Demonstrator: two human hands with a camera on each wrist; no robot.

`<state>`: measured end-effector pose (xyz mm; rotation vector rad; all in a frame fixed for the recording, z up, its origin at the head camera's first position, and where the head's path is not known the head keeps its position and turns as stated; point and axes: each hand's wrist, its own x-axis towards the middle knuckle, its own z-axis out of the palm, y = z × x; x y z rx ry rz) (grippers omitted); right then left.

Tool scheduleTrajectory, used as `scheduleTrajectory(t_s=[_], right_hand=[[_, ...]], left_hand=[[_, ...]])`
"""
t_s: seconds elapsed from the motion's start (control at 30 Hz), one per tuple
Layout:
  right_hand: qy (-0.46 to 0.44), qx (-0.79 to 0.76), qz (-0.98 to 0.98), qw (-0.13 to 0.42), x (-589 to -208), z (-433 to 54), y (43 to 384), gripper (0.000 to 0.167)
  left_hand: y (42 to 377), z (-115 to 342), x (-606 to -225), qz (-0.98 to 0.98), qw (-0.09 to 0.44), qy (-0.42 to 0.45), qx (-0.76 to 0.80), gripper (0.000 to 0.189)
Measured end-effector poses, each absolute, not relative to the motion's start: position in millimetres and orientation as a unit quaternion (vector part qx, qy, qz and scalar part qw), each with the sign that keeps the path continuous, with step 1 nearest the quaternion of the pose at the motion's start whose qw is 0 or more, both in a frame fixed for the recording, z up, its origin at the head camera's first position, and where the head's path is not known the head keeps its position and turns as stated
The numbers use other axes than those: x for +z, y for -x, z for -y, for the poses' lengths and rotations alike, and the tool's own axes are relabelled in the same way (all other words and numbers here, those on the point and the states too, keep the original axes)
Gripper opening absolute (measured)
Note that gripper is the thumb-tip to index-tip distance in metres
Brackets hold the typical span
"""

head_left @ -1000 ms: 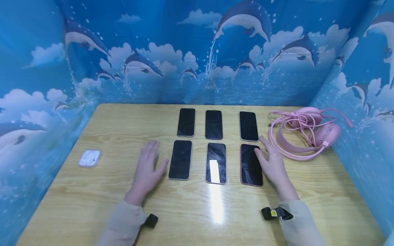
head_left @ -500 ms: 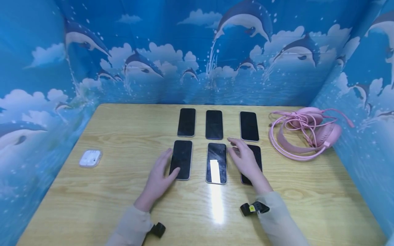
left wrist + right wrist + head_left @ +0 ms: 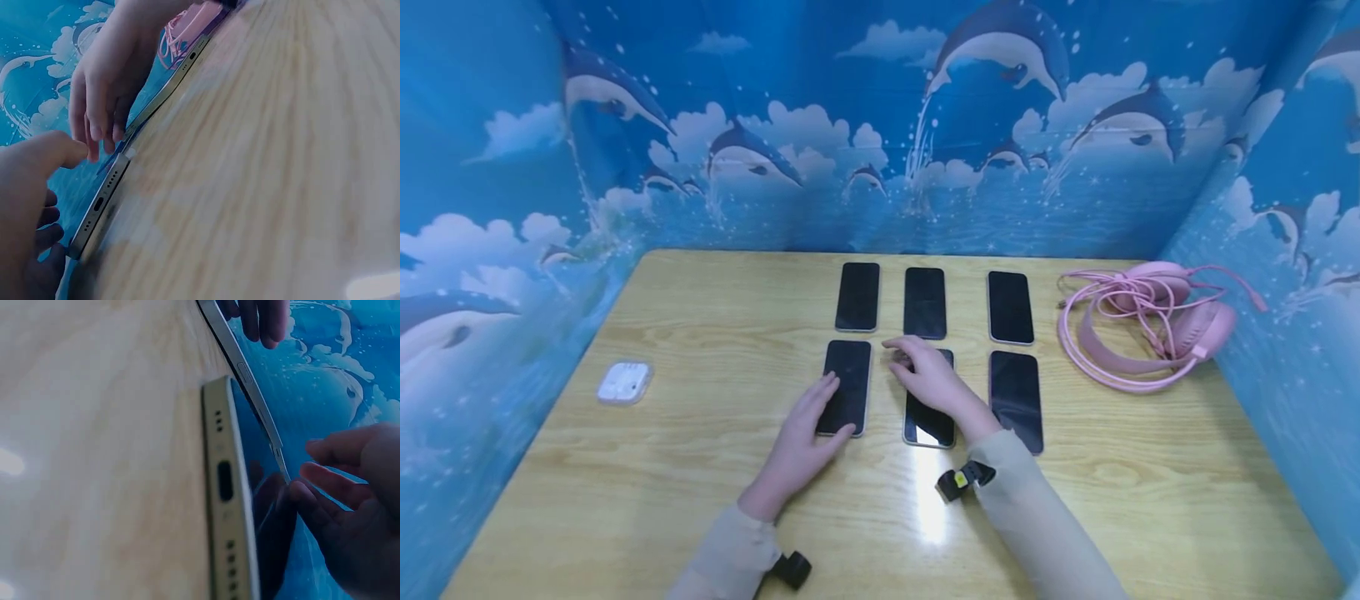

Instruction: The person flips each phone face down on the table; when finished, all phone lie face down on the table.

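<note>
Right hand [image 3: 931,380] moved leftward, half-hiding near-middle phone [image 3: 924,421] — left hand [image 3: 803,435] over near-left phone [image 3: 850,383], fingers of both loosely parted, gripping nothing; pink headphones [image 3: 1201,327] toward two o'clock, white case [image 3: 625,382] nine, contents unclear

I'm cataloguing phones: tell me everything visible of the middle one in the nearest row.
The middle phone lies flat, face up on the table. Its glossy, glass-like screen is dark, with a bright reflection at the near end. The pale, metal-looking near edge has a charging slot flanked by small round holes. The right hand is above it, hiding part; whether they touch is unclear. One phone lies to its left, another to its right, both apart.
</note>
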<state>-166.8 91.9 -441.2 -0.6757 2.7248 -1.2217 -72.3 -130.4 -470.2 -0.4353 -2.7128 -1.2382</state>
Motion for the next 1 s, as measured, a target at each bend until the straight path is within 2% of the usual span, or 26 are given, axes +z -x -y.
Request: scheduleTrajectory(t_s=[0.17, 0.47, 0.63, 0.77, 1.0], right_hand=[[0.249, -0.354, -0.900, 0.060, -437, -78, 178, 0.039], [0.307, -0.298, -0.899, 0.098, -435, -68, 195, 0.053], [0.307, -0.278, -0.899, 0.144, -434, -64, 203, 0.063], [0.287, -0.280, -0.901, 0.165, -434, -62, 208, 0.063], [0.286, -0.288, -0.901, 0.155, -435, -60, 210, 0.059]], left_hand=[[72, 130, -472, 0.918, 0.054, 0.156, -0.361, 0.070], [74, 129, -479, 0.931, 0.066, 0.189, -0.305, 0.067], [74, 130, -481, 0.935, 0.066, 0.191, -0.291, 0.065], [74, 130, -480, 0.936, 0.062, 0.190, -0.288, 0.065], [73, 131, -480, 0.937, 0.065, 0.190, -0.286, 0.064]])
